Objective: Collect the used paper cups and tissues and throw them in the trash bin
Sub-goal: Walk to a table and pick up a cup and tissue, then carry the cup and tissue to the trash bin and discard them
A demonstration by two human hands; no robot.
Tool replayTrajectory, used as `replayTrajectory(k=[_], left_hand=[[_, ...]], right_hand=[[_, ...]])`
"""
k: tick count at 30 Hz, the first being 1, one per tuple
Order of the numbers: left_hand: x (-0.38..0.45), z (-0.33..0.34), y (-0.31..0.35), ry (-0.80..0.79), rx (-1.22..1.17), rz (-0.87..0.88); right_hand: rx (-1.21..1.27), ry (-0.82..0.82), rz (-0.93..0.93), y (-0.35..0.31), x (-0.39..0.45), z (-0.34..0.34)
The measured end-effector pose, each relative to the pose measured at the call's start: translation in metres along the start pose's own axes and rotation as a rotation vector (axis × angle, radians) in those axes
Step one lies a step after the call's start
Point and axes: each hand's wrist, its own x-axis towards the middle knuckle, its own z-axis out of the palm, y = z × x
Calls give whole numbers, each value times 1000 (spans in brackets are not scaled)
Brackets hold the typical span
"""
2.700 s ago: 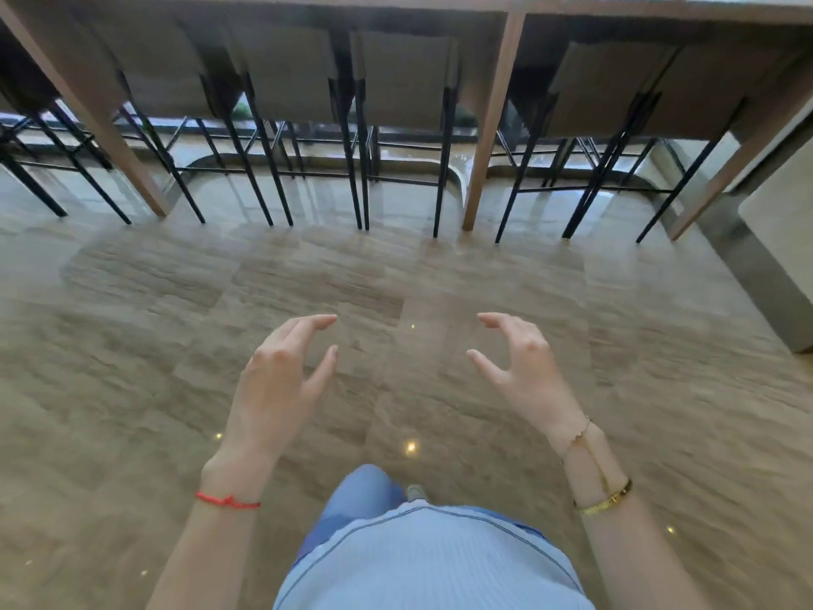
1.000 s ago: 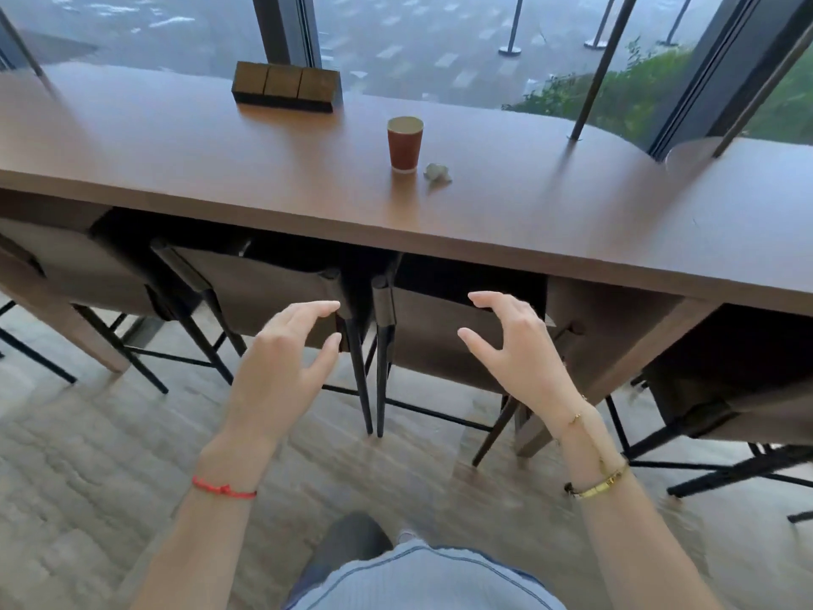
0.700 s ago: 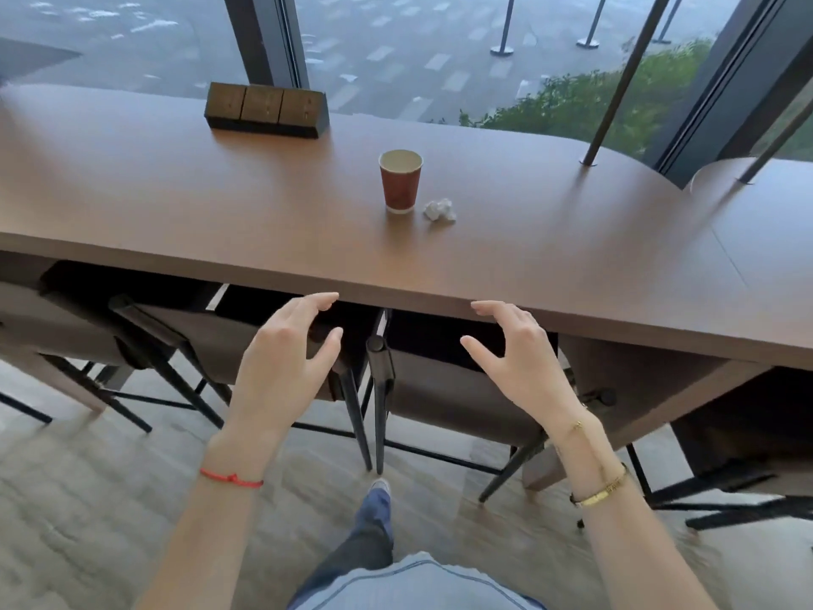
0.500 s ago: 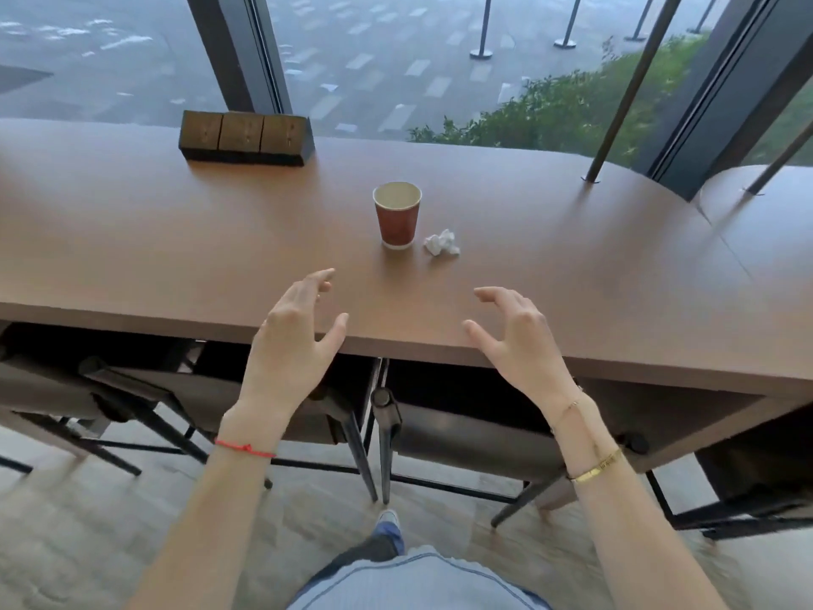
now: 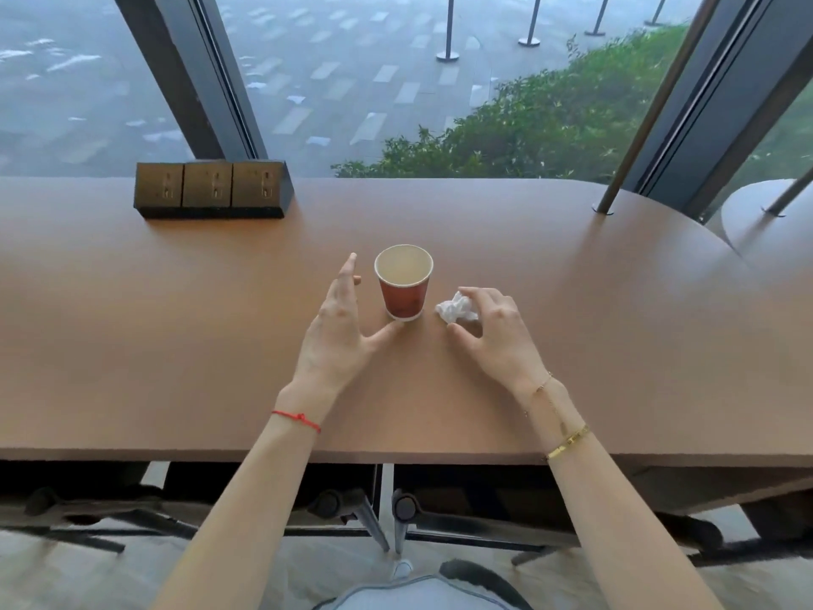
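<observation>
The light, crushable red paper cup with a white rim (image 5: 404, 281) stands upright mid-counter, best clasped gently round its wall by the spread, empty left hand (image 5: 338, 328) at its nine o'clock, while the right hand (image 5: 495, 330), empty, curls over the soft crumpled white tissue (image 5: 455, 308) at the cup's four o'clock.

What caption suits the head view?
Left hand opens beside a paper cup; right hand reaches a crumpled tissue.

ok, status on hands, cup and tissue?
Left hand open beside paper cup, not gripping. Right hand open, fingers over crumpled tissue. Nothing blocking; no bin in view.
</observation>
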Motion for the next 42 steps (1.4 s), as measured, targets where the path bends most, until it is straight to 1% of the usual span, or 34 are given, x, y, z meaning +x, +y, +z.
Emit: replayTrajectory(k=[7,10,14,21,28,34,37,42], left_hand=[[22,14,11,8,-29,-6],[28,19,14,-1,-38,-3],[30,25,16,45,-39,-19],[10,19,28,106,-77,-38],[-46,13,39,99,-87,-11],[-85,15,49,42,-144,15],[-98,16,52,-10,-179,74],[-123,9,50,-142,-184,202]], right_hand=[[-49,-37,-32,5,25,9],[-21,-16,-48,8,28,10],[5,-13,-62,13,25,6],[60,71,-57,26,4,-19],[44,123,-40,47,-47,-43],[25,201,22,54,-108,-61],[14,243,82,51,-141,-64],[-25,323,211,33,-202,-57]])
